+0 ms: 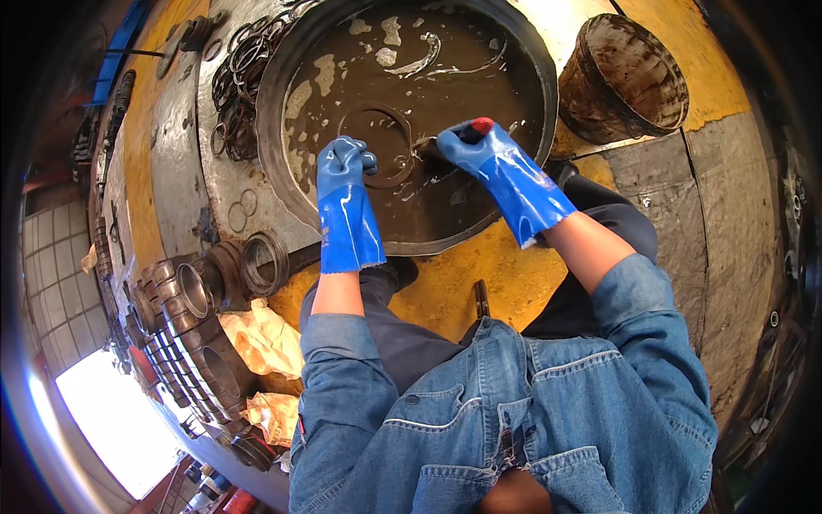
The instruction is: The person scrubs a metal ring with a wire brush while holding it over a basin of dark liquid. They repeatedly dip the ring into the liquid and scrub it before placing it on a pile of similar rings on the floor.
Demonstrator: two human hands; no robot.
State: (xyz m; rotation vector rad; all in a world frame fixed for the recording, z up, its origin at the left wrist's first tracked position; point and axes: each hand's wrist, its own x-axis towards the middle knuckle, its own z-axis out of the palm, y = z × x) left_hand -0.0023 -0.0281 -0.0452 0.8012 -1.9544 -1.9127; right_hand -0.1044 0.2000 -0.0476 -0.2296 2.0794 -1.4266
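Observation:
My left hand (345, 168), in a blue rubber glove, has its fingers curled at the near left edge of a thin dark ring (408, 136). The ring lies in or just at the surface of murky brown liquid in a wide round black tub (272, 132). My right hand (469, 144), gloved likewise, is closed around a tool with a red end; the rest of its handle is mostly hidden. A dark, brush-like tip (426, 149) reaches from the tool to the ring's right side. Foam patches float on the liquid.
A dirty bucket (594, 96) stands right of the tub. A heap of thin rings (239, 83) lies at its left, with two loose rings (237, 216) below. Stacked metal cylinders (192, 289), a coil of rings (264, 262) and crumpled brown paper (264, 337) are at the lower left.

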